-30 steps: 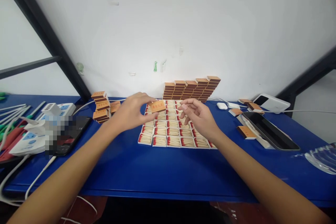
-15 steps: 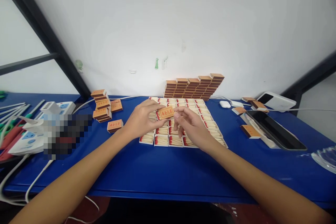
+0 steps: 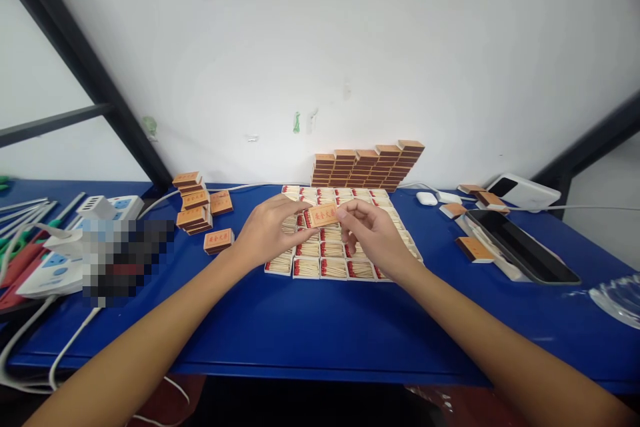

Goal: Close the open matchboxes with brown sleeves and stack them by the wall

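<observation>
While the left hand [image 3: 267, 230] and right hand [image 3: 375, 238] pinch its ends, the mid-frame matchbox [image 3: 324, 215] lies lengthwise left-to-right, right tip hidden.

Over there, a bare left hand [image 3: 265, 227] pinches; the bare right hand [image 3: 374, 235] curls just beside it, bare forearms [image 3: 165, 323] slanting inward.

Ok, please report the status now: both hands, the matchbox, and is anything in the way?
Left hand gripping matchbox; right hand pinching its right end. Matchbox held up, printed face visible. Open match trays beneath, stacked matchboxes behind; no obstruction seen.
</observation>
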Tool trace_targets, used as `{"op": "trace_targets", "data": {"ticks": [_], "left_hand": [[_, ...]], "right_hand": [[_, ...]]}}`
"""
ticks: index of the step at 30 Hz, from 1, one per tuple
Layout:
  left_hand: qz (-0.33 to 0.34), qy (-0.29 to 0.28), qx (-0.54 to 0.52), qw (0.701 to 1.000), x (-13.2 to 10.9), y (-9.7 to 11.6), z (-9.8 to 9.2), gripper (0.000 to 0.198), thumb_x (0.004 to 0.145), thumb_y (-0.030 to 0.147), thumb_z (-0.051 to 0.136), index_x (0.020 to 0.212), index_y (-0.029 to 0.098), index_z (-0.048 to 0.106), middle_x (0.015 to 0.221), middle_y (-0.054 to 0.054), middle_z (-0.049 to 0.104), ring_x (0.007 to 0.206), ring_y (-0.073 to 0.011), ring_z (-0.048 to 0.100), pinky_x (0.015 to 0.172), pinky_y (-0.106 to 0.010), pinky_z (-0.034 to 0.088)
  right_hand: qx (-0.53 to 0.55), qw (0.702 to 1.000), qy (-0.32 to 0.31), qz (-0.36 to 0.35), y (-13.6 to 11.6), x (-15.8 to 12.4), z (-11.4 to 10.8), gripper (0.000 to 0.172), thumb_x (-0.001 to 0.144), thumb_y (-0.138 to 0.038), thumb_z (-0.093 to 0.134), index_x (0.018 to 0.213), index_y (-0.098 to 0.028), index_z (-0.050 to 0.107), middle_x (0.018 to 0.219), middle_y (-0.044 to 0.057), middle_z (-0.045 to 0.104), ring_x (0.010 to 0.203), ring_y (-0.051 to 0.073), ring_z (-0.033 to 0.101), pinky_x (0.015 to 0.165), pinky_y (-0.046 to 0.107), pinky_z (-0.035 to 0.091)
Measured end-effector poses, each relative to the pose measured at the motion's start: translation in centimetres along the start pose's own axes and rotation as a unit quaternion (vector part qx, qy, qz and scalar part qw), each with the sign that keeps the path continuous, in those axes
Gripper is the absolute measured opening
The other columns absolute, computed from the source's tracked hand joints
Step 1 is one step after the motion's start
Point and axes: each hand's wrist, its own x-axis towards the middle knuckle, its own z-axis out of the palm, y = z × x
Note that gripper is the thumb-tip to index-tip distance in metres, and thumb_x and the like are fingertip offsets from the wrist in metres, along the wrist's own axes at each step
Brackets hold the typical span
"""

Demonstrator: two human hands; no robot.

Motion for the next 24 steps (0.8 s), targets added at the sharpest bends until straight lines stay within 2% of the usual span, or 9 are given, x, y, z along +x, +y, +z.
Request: {"op": "trace_targets", "data": {"ticks": [4, 5, 6, 9, 10, 14, 18, 21, 24], "left_hand": [[-0.023, 0.030, 0.000, 0.999, -0.1, 0.2, 0.1, 0.035, 0.089, 0.038, 0.082, 0.117, 0.019, 0.076, 0.109, -0.009, 0.080, 0.098, -0.0249, 0.074, 0.088, -0.041, 0.061], [-0.027, 0.036, 0.000, 0.999, -0.1, 0.3, 0.2, 0.035, 0.088, 0.037, 0.082, 0.117, 0.019, 0.076, 0.109, -0.009, 0.080, 0.098, -0.0248, 0.075, 0.089, -0.040, 0.061], [-0.030, 0.041, -0.003, 0.999, -0.2, 0.4, 0.3, 0.034, 0.088, 0.035, 0.083, 0.116, 0.018, 0.076, 0.108, -0.009, 0.080, 0.097, -0.0245, 0.075, 0.089, -0.040, 0.061], [-0.031, 0.044, -0.017, 0.998, -0.2, 0.8, 0.4, 0.033, 0.087, 0.032, 0.082, 0.116, 0.018, 0.076, 0.106, -0.008, 0.081, 0.095, -0.0237, 0.075, 0.088, -0.038, 0.061], [-0.032, 0.041, -0.021, 0.998, -0.2, 0.9, 0.5, 0.033, 0.087, 0.032, 0.083, 0.117, 0.019, 0.077, 0.106, -0.007, 0.081, 0.094, -0.0236, 0.076, 0.088, -0.037, 0.061], [-0.027, -0.005, -0.016, 1.000, -0.3, 0.4, 0.6, 0.036, 0.089, 0.039, 0.083, 0.119, 0.020, 0.077, 0.106, -0.008, 0.082, 0.095, -0.0251, 0.076, 0.087, -0.038, 0.061], [-0.034, -0.044, 0.009, 0.998, -0.2, -0.3, 0.2, 0.041, 0.091, 0.048, 0.080, 0.122, 0.021, 0.075, 0.115, -0.009, 0.081, 0.103, -0.0281, 0.076, 0.093, -0.042, 0.059], [-0.069, -0.054, -0.011, 0.996, 0.2, -1.0, -0.9, 0.044, 0.090, 0.055, 0.078, 0.120, 0.022, 0.072, 0.120, -0.007, 0.080, 0.107, -0.0270, 0.076, 0.095, -0.040, 0.059], [-0.107, -0.072, -0.008, 0.992, 1.2, -2.9, -2.9, 0.043, 0.091, 0.057, 0.076, 0.115, 0.022, 0.071, 0.116, -0.007, 0.080, 0.106, -0.0269, 0.076, 0.094, -0.039, 0.058]], "right_hand": [[0.045, 0.990, 0.124, -0.051, -0.1, -0.2, 0.3, 0.041, 0.091, -0.058, 0.074, 0.112, -0.028, 0.055, 0.066, -0.007, 0.055, 0.054, 0.014, 0.053, 0.043, 0.024, 0.046], [0.048, 0.989, 0.127, -0.051, -0.2, -0.4, 0.4, 0.039, 0.092, -0.058, 0.072, 0.111, -0.029, 0.054, 0.065, -0.008, 0.054, 0.052, 0.013, 0.052, 0.043, 0.023, 0.044], [0.044, 0.993, 0.104, -0.042, -0.2, -0.6, 0.6, 0.037, 0.094, -0.059, 0.070, 0.109, -0.028, 0.055, 0.064, -0.008, 0.053, 0.050, 0.012, 0.050, 0.042, 0.023, 0.043], [0.020, 1.000, -0.015, 0.008, -0.4, -1.0, 1.1, 0.041, 0.095, -0.065, 0.065, 0.102, -0.026, 0.059, 0.060, -0.007, 0.052, 0.045, 0.012, 0.046, 0.038, 0.023, 0.038], [0.013, 0.999, -0.031, 0.016, -0.4, -1.1, 1.2, 0.043, 0.094, -0.066, 0.065, 0.100, -0.024, 0.061, 0.059, -0.007, 0.052, 0.044, 0.011, 0.045, 0.037, 0.023, 0.036], [-0.020, 1.000, 0.015, 0.001, -0.1, -0.8, 0.9, 0.044, 0.088, -0.064, 0.074, 0.084, -0.021, 0.066, 0.056, -0.006, 0.049, 0.044, 0.009, 0.042, 0.038, 0.023, 0.035], [-0.032, 0.999, 0.037, 0.009, 0.0, -0.2, 0.0, 0.042, 0.085, -0.059, 0.078, 0.076, -0.021, 0.063, 0.056, -0.005, 0.050, 0.044, 0.009, 0.042, 0.038, 0.024, 0.034], [-0.015, 0.997, 0.074, 0.017, -0.2, 0.2, -1.0, 0.039, 0.086, -0.054, 0.078, 0.074, -0.022, 0.059, 0.054, -0.005, 0.050, 0.043, 0.010, 0.043, 0.039, 0.024, 0.035], [0.013, 0.993, 0.113, 0.012, -0.3, 0.9, -2.1, 0.035, 0.084, -0.048, 0.079, 0.073, -0.022, 0.058, 0.055, -0.005, 0.051, 0.046, 0.010, 0.044, 0.041, 0.023, 0.038]]}}
